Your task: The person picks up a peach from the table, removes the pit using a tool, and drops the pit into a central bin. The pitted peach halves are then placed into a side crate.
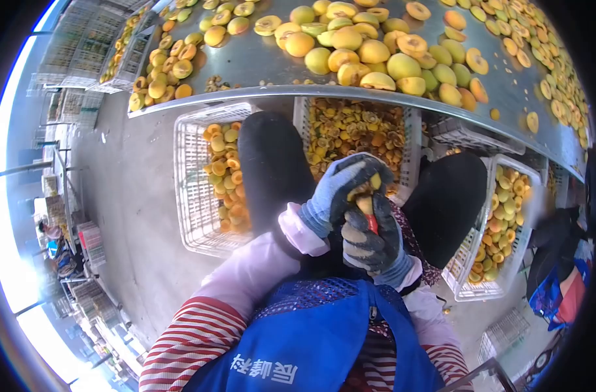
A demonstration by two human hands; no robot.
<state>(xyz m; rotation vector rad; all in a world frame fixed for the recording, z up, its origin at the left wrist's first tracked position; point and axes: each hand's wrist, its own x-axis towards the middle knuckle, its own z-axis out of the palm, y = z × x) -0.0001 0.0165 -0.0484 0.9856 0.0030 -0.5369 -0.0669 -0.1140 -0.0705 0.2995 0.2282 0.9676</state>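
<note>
My left hand [342,189], in a blue and grey glove, is closed around a yellow peach half [374,180] held over my lap. My right hand [371,240], in a dark grey glove, grips a small tool with a red handle [371,223], its tip pushed up into the fruit. Both hands meet between my knees [272,163], above my blue apron [311,340]. The tool's blade is hidden inside the fruit.
A metal table [258,62] ahead carries several whole and halved peaches [376,52]. Below it stand white crates: one of halves [222,176] on the left, one of pits and scraps [357,127] in the middle, one of fruit [500,222] on the right. Stacked crates [82,39] far left.
</note>
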